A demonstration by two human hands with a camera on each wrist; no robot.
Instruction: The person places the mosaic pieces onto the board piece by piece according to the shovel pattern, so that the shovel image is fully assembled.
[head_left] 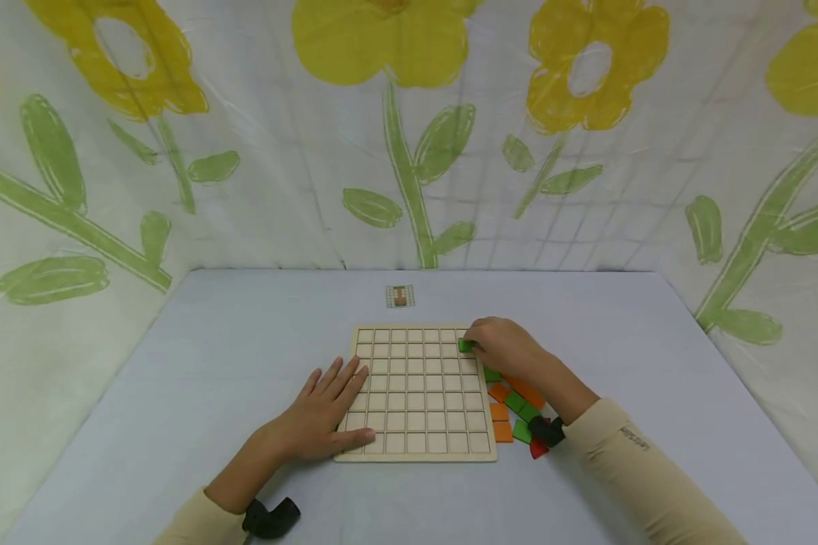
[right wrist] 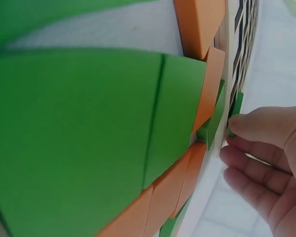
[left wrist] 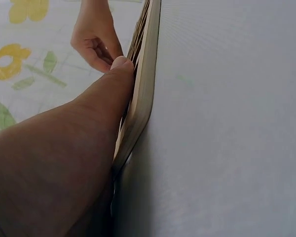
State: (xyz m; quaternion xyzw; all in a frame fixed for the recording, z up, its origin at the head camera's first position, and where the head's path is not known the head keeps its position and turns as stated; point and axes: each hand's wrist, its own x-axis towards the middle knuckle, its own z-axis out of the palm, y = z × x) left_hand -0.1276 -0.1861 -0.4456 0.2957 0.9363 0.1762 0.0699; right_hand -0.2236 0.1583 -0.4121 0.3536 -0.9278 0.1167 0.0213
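Flowered cloth (head_left: pixel 286 219): one, hung along the far side.
Table (head_left: pixel 259 318): one, pale-topped; all the pieces are laid out on it.
Gridded board (head_left: pixel 415 401): one, seven cells by seven, set mid-table; tile placing is judged to be the step in hand.
Left hand (head_left: pixel 330 412): laid on the board's left near part, fingers spread and straight, nothing gripped; the board is probably being steadied.
Right hand (head_left: pixel 507 348): a green tile (head_left: pixel 465 345) is pinched by thumb and fingers; next, it likely needs to be squared to a cell, pressed down and released.
Loose pieces: heaped right of the board, partly covered by the right forearm; at least four green tiles (head_left: pixel 521 431), four orange tiles (head_left: pixel 500 412), one red piece (head_left: pixel 538 447); full count cannot be told.
Printed card (head_left: pixel 400 296): one, beyond the board's far edge.
Pinched tile: one, at the rightmost column near the far corner; whether it is seated cannot be told.
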